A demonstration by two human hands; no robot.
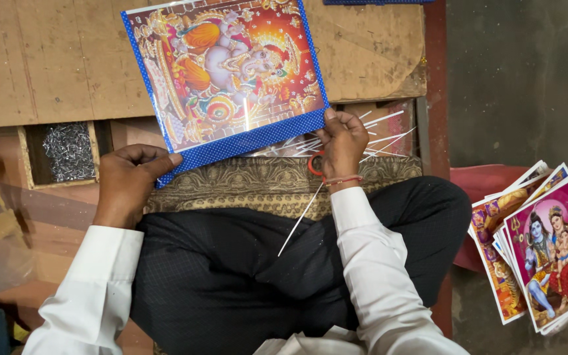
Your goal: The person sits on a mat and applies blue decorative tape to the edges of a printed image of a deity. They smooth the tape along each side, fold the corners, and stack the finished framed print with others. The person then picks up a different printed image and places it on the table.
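The left hand [128, 179] pinched the lower left corner of the print [226, 77], thumb on top and fingers curled beneath, while the right hand [341, 143] gripped the lower right corner the same way, so the sheet was held flat and taut between them over the wooden surface [54, 66]. The print, a glossy picture with a blue dotted border, sat tilted, its far edge resting on the surface ahead of both hands, which seemed to steady it. A thin white stick [300, 219] ran from under the right hand back across the person's lap, apparently trapped under that wrist to keep it within reach. More sticks [381, 131] fanned out just beyond and to the outside of the right hand. A patterned cloth [258, 184] lay under both hands, likely as padding over the knees. A tray of small nails [68, 151] sat just outside and ahead of the left hand. Well out to the right, a stack of prints [540, 250] waited, fanned on a red seat.
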